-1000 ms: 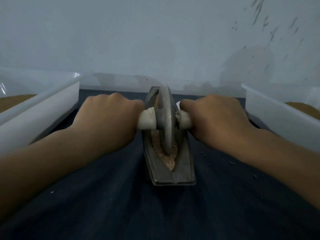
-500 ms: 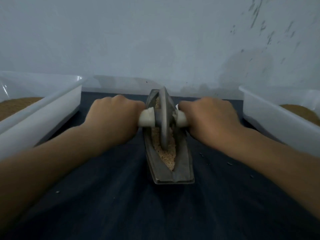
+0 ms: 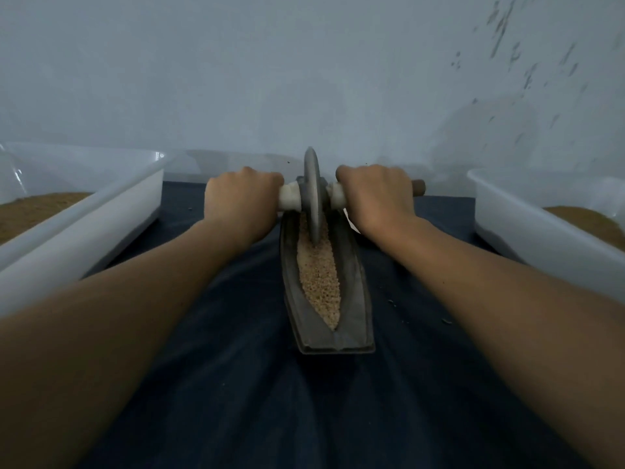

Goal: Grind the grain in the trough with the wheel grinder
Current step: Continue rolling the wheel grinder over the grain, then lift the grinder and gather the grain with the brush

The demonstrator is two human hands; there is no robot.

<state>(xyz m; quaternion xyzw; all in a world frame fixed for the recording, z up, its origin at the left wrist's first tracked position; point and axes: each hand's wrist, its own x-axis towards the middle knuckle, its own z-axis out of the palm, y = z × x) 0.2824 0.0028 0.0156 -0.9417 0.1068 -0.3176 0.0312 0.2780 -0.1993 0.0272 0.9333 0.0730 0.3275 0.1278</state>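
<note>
A grey boat-shaped metal trough (image 3: 355,299) lies lengthwise in front of me on a dark cloth. Pale cracked grain (image 3: 319,279) fills its groove. The grey wheel grinder (image 3: 313,194) stands upright on its edge in the far end of the trough, on a pale axle handle. My left hand (image 3: 240,201) is closed around the handle on the left of the wheel. My right hand (image 3: 375,196) grips the handle on the right, and the handle's brown end (image 3: 418,187) sticks out beyond it. Both arms are stretched forward.
A white plastic tub (image 3: 101,211) holding brown grain stands at the left, and another white tub (image 3: 527,218) with brown grain at the right. A pale wall rises just behind the trough. A few stray grains (image 3: 392,302) lie on the dark cloth (image 3: 304,401).
Both hands have pushed the wheel away from me, from the middle of the trough to its far end. More grain lies uncovered in the near part of the groove.
</note>
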